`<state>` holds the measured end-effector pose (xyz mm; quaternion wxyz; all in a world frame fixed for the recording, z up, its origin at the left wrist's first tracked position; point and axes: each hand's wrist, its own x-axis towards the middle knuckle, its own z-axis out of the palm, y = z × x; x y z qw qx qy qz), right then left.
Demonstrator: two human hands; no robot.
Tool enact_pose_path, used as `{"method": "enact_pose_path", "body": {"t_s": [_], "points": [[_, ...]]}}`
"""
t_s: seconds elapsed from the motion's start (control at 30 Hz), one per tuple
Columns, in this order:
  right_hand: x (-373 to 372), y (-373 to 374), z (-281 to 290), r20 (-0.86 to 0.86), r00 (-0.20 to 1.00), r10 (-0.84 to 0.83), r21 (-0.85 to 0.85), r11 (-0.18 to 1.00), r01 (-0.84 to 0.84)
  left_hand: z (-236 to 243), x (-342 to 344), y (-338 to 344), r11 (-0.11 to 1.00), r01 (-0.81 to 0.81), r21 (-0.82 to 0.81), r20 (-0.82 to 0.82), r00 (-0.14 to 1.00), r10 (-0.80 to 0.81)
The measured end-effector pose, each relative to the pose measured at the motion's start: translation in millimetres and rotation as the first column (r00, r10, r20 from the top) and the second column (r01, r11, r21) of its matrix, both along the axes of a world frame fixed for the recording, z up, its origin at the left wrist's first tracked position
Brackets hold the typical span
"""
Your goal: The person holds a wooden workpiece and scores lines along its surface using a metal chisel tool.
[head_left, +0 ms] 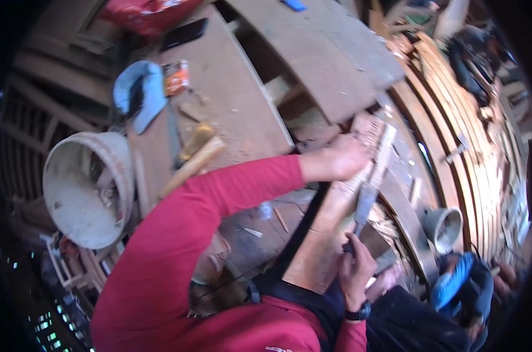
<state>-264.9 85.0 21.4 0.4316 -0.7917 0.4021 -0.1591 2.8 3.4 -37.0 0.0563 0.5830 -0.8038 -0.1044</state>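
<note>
My left hand (345, 158) grips a wooden piece (310, 252) near its upper end, where the surface looks rough or carved, with a thin pale strip along its right edge. The piece slants across my lap. My right hand (358, 270) holds the dark handle of a wide metal chisel (365, 202), whose blade lies along the wood below my left hand. A dark band is on my right wrist.
Boards (236, 105) carry a phone (185, 33), blue cloth item (140, 82), orange packet (175, 76) and mallet-like wooden tool (192, 167). Buckets stand left (84, 188) and right (443, 230). Long planks (450, 135) lie right. People crouch at lower right (462, 287) and upper right (474, 58).
</note>
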Motion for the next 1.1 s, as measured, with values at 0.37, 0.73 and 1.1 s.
{"method": "enact_pose_path", "body": {"t_s": [0.37,0.73,1.1], "points": [[-2.9,3.9,12.2,-0.003,1.000,-0.011,-0.038,0.999,0.011,12.1,-1.8,5.2,0.977,-0.086,0.194,0.060,0.995,0.076],[-3.8,-0.6,0.2,0.010,0.999,-0.031,-0.068,0.997,0.032,3.0,-0.1,5.8,0.985,-0.078,0.156,0.082,0.994,0.066],[-0.7,0.3,6.4,-0.040,0.999,0.027,-0.031,0.999,-0.029,20.4,-3.4,2.0,0.955,-0.101,0.280,0.073,0.994,0.084]]}}
